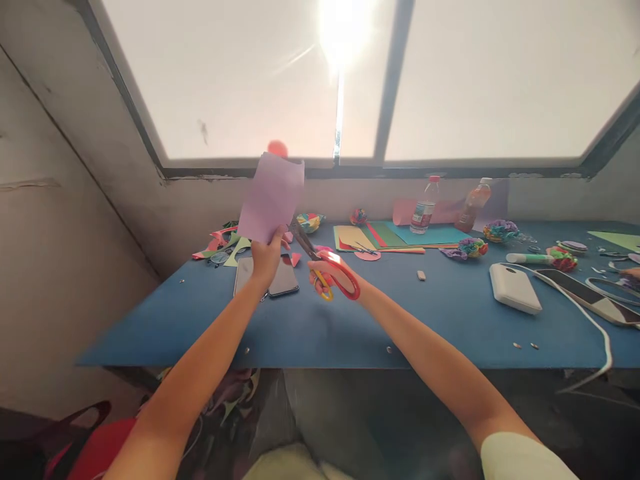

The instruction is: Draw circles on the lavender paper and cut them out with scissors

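Note:
A sheet of purple paper (273,193) is pinched at its lower edge by my left hand (267,255), raised above the blue table. My right hand (325,275) grips a pair of scissors with red and yellow handles (350,283). Their dark blades point up and left, close to the paper's lower right corner; whether they touch it I cannot tell. Beneath my left hand lie two phones (284,277) on the table, partly covered by my wrist. A blurred round red shape (277,149) shows just above the paper's top edge.
Paper scraps and glasses (219,259) lie at the left. Behind are stacked coloured sheets (415,235) and two bottles (424,210). Rightward sit paper flowers (501,231), a glue stick (530,259), a white power bank (515,288) and its cable. Another person's hand shows at the right edge.

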`<state>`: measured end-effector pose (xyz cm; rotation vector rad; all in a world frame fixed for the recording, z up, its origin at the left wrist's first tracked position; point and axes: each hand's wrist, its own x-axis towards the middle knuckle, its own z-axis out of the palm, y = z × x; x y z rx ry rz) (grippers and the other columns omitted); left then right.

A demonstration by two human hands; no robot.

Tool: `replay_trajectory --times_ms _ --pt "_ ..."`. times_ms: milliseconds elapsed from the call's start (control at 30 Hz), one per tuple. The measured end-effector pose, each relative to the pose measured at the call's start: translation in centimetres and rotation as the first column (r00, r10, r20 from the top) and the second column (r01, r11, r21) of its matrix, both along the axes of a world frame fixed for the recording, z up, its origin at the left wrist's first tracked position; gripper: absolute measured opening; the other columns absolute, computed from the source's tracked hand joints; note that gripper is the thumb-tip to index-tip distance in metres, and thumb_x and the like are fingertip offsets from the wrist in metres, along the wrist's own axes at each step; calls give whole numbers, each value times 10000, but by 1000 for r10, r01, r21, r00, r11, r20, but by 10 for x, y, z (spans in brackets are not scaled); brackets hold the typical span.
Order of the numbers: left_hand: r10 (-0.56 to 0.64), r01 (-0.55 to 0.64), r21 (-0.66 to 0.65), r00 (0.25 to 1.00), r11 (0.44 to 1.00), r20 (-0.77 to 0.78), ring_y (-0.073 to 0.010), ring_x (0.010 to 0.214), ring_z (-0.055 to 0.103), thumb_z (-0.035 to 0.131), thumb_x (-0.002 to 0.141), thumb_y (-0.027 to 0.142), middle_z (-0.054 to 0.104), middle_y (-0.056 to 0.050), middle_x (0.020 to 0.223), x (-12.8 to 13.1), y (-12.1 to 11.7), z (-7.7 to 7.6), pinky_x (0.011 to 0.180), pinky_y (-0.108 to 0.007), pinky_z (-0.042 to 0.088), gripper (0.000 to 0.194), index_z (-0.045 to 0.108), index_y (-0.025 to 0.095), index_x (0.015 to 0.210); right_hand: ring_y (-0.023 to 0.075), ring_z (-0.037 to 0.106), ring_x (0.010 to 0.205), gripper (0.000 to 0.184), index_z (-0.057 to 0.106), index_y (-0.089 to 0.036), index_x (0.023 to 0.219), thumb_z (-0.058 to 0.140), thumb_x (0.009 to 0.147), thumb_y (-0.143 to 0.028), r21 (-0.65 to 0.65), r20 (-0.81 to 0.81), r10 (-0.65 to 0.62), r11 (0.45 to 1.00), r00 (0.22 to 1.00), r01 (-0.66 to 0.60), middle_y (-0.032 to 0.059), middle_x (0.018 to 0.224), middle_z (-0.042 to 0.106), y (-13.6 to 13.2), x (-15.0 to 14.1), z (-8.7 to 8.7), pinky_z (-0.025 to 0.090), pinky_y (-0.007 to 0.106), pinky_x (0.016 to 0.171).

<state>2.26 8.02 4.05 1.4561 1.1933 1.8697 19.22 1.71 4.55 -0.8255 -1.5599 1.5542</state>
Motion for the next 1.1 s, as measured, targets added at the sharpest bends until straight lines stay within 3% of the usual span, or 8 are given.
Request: replay_trajectory --times_ms 333,667,733,833,1000,1100 --pt "-24 24 9 999 1000 31 -169 560 567 599 796 451 603 -32 608 1 -1 -5 609 -316 454 312 578 216 591 107 522 416 287 453 -191 699 624 786 -404 40 93 -100 995 991 97 11 602 588 -1 -3 0 363 226 379" --pt "-30 30 9 999 1000 42 -173 551 568 606 781 424 618 -38 619 3 -4 -1 578 -321 454 287 588 216 585 113 517 386 313 413 -209 797 666 762 -391 5 108 -201 979 974 202 -13 568 594 9 -6 -17 314 205 343" --pt "-14 13 25 998 1000 57 -169 560 577 598 785 417 619 -35 613 0 -2 2 591 -314 461 283 584 212 590 131 564 447 325 409 -213 834 655 775 -417 -8 68 -226 974 972 227 -3 607 613 8 -9 -21 350 206 363" --pt "12 -17 54 996 998 87 -168 586 598 559 800 407 621 -33 613 -6 4 4 592 -301 467 291 557 206 589 180 657 700 364 398 -225 880 613 799 -507 -15 -33 -265 964 964 265 33 746 659 5 -16 -28 459 226 459" --pt "34 -39 71 997 997 66 -169 592 601 587 780 394 624 -37 607 -8 5 5 605 -303 474 287 562 202 568 219 625 976 492 434 -240 936 619 732 -648 -29 -183 -149 989 972 146 85 990 658 5 -23 -35 544 283 585" --pt "32 -35 73 999 997 38 -168 571 590 615 769 396 613 -33 577 -6 3 4 623 -313 482 300 567 210 539 205 622 909 606 471 -231 915 583 660 -769 -23 -212 -44 999 976 39 73 946 645 7 -19 -34 548 291 599"
